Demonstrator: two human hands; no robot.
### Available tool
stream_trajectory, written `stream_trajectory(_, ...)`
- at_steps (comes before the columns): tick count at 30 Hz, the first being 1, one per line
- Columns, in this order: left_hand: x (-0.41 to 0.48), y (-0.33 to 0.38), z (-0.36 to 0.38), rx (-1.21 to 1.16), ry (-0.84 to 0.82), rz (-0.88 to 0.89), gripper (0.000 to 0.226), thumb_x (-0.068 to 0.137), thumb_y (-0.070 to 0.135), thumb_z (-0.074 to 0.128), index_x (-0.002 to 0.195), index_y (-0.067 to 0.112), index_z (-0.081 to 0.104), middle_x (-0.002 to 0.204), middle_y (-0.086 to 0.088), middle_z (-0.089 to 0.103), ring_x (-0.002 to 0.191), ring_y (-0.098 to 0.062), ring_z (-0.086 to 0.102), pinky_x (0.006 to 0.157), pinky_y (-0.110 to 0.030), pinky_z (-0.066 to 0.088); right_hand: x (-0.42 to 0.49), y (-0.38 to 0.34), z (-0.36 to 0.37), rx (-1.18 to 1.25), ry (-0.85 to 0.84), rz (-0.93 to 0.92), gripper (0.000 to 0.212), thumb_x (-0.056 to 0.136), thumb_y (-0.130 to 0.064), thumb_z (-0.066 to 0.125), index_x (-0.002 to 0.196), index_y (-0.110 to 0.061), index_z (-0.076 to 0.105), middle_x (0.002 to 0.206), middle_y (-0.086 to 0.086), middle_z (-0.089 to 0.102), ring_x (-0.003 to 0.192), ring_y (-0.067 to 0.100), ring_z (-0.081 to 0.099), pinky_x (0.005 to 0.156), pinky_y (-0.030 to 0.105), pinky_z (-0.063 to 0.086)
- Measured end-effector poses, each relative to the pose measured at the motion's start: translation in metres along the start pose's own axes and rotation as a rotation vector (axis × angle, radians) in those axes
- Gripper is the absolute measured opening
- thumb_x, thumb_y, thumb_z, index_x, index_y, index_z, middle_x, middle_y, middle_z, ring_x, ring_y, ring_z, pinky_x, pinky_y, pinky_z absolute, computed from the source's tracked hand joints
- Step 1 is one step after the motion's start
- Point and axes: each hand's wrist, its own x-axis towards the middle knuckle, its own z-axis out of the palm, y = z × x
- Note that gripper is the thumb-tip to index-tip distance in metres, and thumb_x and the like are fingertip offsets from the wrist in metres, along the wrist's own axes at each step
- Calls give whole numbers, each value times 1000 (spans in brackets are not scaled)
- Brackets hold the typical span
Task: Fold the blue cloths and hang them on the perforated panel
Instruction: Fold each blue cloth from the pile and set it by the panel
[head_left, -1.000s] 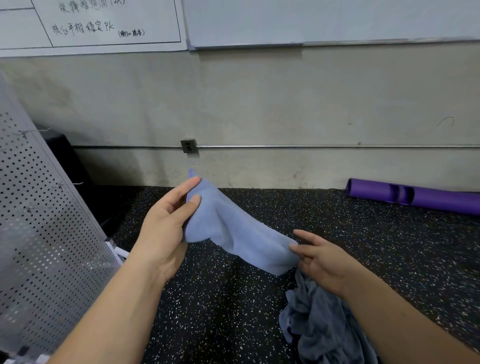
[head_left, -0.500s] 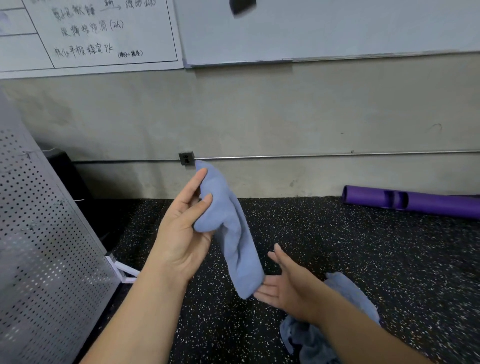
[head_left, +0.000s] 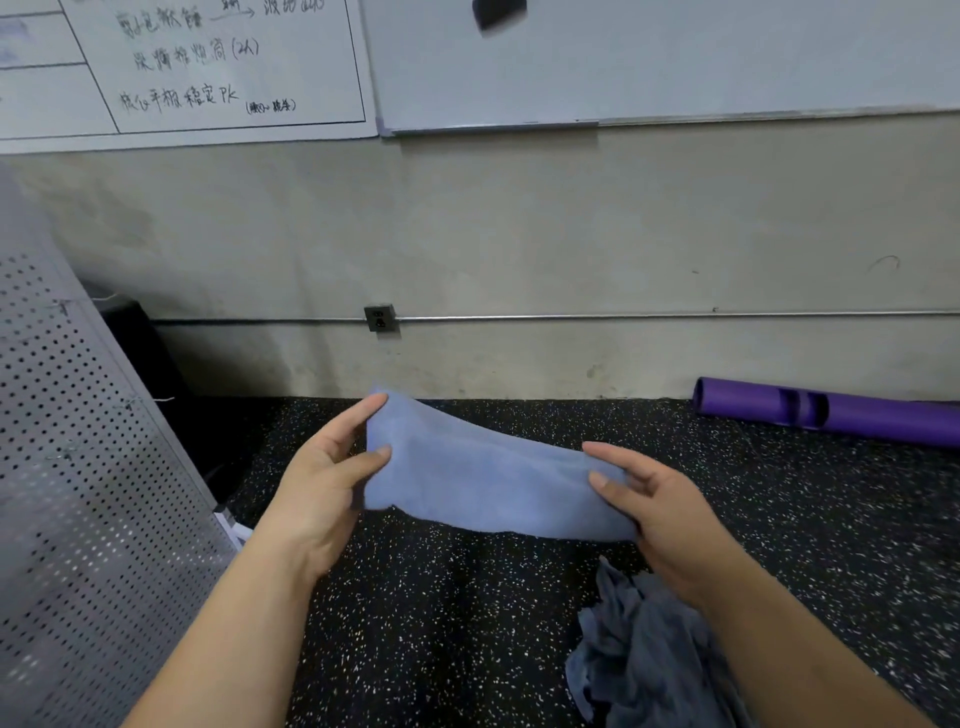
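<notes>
The blue cloth (head_left: 483, 483) is held up in the middle of the frame, above the dark floor (head_left: 441, 623). The left hand (head_left: 324, 483) has its fingers clamped on the cloth's left end. The right hand (head_left: 660, 512) has its fingers clamped on the right end. A heap of cloths (head_left: 654, 660) lies on the floor at the lower right. The panel with holes (head_left: 78, 493) stands at the left.

Left hand (head_left: 324, 480) and right hand (head_left: 660, 506) pinch folded blue cloth (head_left: 483, 480) ends.
</notes>
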Motion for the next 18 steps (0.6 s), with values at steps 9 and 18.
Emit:
stream_trajectory(9, -5, -5, -8, 348, -111, 19, 65, 91, -21, 65, 139, 24, 69, 129, -2, 76, 98, -13, 73, 90, -25, 59, -2, -24, -27, -233, 26, -181, 57, 86, 6, 81, 134, -22, 72, 118, -3, 81, 110, 18, 77, 91, 25, 62)
stream_trajectory(18, 4, -21, -13, 538, -102, -21, 69, 86, -20, 74, 133, 31, 72, 122, -3, 77, 110, -27, 75, 95, -37, 62, -3, -27, -38, -260, 36, -190, 60, 84, 8, 82, 133, -27, 74, 120, -3, 80, 113, 17, 75, 96, 28, 61)
